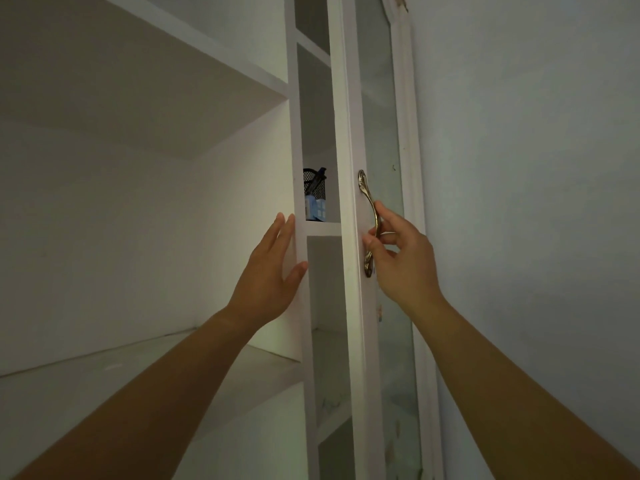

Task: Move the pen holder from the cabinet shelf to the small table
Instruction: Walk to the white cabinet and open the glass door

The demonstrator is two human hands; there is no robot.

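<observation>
One black mesh pen holder [313,187] stands on a narrow shelf [323,228] just left of the cabinet door [346,133], seen through the gap beside the door's edge. At least one dark pen [320,174] sticks out of it, and one small blue box [317,211] sits against its base. The door carries one brass handle [370,202]. The right hand [405,261] grasps this handle, fingers curled round it. Left of the door, the left hand [270,275] lies flat on one white upright post [294,150], fingers straight and released.
</observation>
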